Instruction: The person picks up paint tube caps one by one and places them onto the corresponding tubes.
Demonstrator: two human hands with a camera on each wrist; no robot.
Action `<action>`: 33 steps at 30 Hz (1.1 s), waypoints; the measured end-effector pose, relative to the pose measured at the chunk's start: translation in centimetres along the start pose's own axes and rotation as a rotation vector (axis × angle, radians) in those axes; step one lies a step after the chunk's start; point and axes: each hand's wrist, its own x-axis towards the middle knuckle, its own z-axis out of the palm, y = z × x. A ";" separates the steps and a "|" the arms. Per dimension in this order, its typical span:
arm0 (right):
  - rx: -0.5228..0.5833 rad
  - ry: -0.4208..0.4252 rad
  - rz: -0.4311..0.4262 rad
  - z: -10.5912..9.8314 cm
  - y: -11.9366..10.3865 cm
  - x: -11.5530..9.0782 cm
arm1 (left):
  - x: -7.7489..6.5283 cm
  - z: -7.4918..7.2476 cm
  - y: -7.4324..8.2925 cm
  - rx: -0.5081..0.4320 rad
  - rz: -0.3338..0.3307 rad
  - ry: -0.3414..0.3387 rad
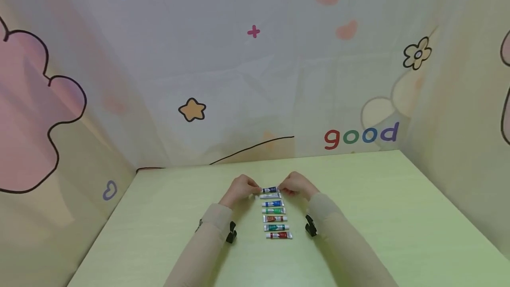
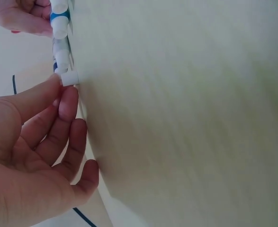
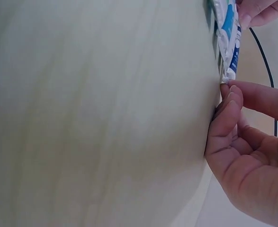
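Note:
A dark blue paint tube (image 1: 270,189) lies at the far end of a column of small paint tubes. My left hand (image 1: 241,188) pinches at its left end, where a white cap (image 2: 70,78) shows at the fingertips in the left wrist view. At the other end, the thumb and forefinger of my right hand (image 1: 295,183) pinch the tube's flat crimped tip; the right wrist view shows this tip close up. Just nearer lies a silvery white tube (image 1: 271,196), followed by a blue tube (image 1: 272,203) and a light green tube (image 1: 274,211).
Nearer still in the column are an orange-brown tube (image 1: 275,219), a dark green tube (image 1: 276,227) and a red tube (image 1: 279,235). All lie crosswise on the pale green table (image 1: 378,216). A printed curtain (image 1: 239,70) hangs behind the table.

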 end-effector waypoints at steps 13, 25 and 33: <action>-0.074 0.033 0.018 0.3 -0.1 0.2 | 0.3 0.2 -0.2 0.006 -0.012 0.020; -0.113 0.044 0.008 0.5 0.2 0.5 | 0.1 0.3 -0.1 -0.020 -0.025 0.017; -0.084 0.052 0.006 0.4 0.0 0.2 | 0.1 0.1 0.0 -0.020 -0.016 0.012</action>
